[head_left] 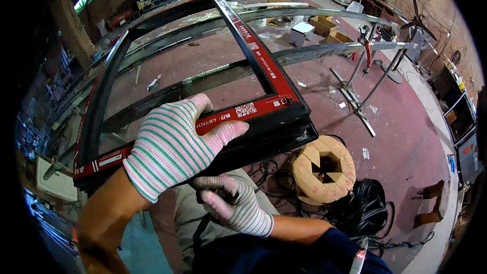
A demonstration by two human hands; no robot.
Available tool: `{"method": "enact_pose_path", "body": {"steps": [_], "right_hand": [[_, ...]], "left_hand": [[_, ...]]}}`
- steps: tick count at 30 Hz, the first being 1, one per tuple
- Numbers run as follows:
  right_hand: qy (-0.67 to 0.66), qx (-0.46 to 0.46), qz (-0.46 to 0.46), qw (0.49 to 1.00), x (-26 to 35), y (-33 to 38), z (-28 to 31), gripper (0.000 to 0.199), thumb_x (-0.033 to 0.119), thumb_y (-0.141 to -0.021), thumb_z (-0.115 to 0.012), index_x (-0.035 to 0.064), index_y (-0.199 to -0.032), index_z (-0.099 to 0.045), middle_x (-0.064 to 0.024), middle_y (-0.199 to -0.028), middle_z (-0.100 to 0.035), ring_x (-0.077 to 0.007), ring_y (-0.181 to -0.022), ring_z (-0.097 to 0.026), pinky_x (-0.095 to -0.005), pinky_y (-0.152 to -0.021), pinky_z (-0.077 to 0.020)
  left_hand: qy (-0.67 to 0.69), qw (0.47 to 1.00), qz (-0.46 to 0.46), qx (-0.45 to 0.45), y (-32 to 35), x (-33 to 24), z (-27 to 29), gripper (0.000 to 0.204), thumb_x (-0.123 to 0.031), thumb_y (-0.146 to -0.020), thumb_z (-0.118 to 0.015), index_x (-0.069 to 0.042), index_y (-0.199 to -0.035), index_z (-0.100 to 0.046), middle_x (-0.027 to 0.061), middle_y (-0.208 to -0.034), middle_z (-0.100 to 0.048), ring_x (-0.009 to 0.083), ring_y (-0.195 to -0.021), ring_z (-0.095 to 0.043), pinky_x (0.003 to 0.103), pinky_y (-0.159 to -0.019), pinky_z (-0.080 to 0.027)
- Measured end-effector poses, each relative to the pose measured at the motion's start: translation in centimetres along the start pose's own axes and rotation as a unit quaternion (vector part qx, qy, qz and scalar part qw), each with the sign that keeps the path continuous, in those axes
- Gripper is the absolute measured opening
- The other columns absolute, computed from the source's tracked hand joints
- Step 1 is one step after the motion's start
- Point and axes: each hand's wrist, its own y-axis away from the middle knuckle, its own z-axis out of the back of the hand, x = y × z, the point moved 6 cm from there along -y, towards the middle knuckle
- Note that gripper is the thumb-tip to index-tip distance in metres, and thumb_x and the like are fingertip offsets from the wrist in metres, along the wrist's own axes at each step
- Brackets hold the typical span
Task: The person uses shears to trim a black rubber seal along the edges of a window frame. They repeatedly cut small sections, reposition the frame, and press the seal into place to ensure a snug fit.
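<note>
Hands: left [170,144] across frame [259,60], right [243,208] curled nearby

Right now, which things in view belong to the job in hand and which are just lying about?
In hand, it seems:
red-and-black frame, under your left hand
metal rails beneath it

Lying about, apparently:
cardboard-wrapped roll
black coil
white box

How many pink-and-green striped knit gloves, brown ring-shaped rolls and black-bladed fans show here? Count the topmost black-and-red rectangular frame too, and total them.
Striped knit gloves: 2
Brown ring-shaped roll: 1
Black-bladed fan: 1
Topmost black-and-red frame: 1
Total: 5
</note>
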Motion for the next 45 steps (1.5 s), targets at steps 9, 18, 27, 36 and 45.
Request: {"method": "enact_pose_path", "body": {"steps": [9, 18, 27, 36, 45], "right_hand": [[0.077, -0.007, 0.089, 0.993, 2.6, 0.5, 0.6, 0.029, 0.011, -0.097, -0.064, 0.0018, -0.124, -0.064, -0.0045, -0.097, -0.067, -0.0096, -0.088, -0.061, -0.0242, -0.08, -0.0512], [0.001, -0.044, 0.009, 0.999, 2.3, 0.4, 0.2, 0.029, 0.014, -0.095, -0.068, -0.0025, -0.119, -0.065, -0.0059, -0.097, -0.07, -0.0101, -0.085, -0.064, -0.0252, -0.078, -0.0528], [-0.072, -0.12, 0.028, 0.99, 3.5, 2.0, 1.0, 0.038, 0.018, -0.091, -0.073, -0.0035, -0.121, -0.063, -0.0104, -0.097, -0.071, -0.0127, -0.083, -0.065, -0.0273, -0.075, -0.0538], [0.127, -0.066, 0.06, 0.988, -0.2, 5.7, 4.3, 0.035, 0.012, -0.095, -0.065, 0.002, -0.128, -0.061, -0.0114, -0.113, -0.07, -0.0172, -0.105, -0.064, -0.0304, -0.094, -0.0486], [0.032, 0.105, -0.003, 0.994, -0.1, 3.1, -2.8, 0.028, 0.027, -0.102, -0.057, 0.0012, -0.112, -0.063, 0.0018, -0.08, -0.054, -0.0059, -0.076, -0.046, -0.0247, -0.066, -0.0418]], "left_hand": [[0.056, 0.998, 0.0, 0.041, 2.1, 1.9, 1.6, 0.047, -0.042, -0.087, -0.069, 0.002, -0.103, -0.066, 0.0227, -0.093, -0.067, 0.0355, -0.088, -0.068, 0.04, -0.082, -0.052], [-0.035, 0.999, -0.031, 0.025, 1.4, 2.1, 0.7, 0.049, -0.045, -0.089, -0.065, 0.003, -0.103, -0.065, 0.0262, -0.086, -0.066, 0.0405, -0.085, -0.066, 0.043, -0.079, -0.052], [-0.068, 0.997, -0.026, -0.002, -1.5, -3.5, -1.3, 0.075, -0.065, -0.086, -0.06, 0.007, -0.103, -0.067, 0.0283, -0.083, -0.068, 0.0401, -0.081, -0.069, 0.045, -0.076, -0.055], [0.028, 0.996, -0.087, 0.019, -0.6, -2.3, -1.7, 0.06, -0.052, -0.091, -0.062, 0.004, -0.112, -0.065, 0.0259, -0.09, -0.07, 0.0387, -0.088, -0.07, 0.044, -0.08, -0.054], [-0.006, 0.998, -0.034, 0.053, 0.6, -2.4, -0.7, 0.066, -0.055, -0.093, -0.058, 0.006, -0.12, -0.062, 0.0287, -0.105, -0.068, 0.0408, -0.101, -0.067, 0.044, -0.09, -0.052]]}}
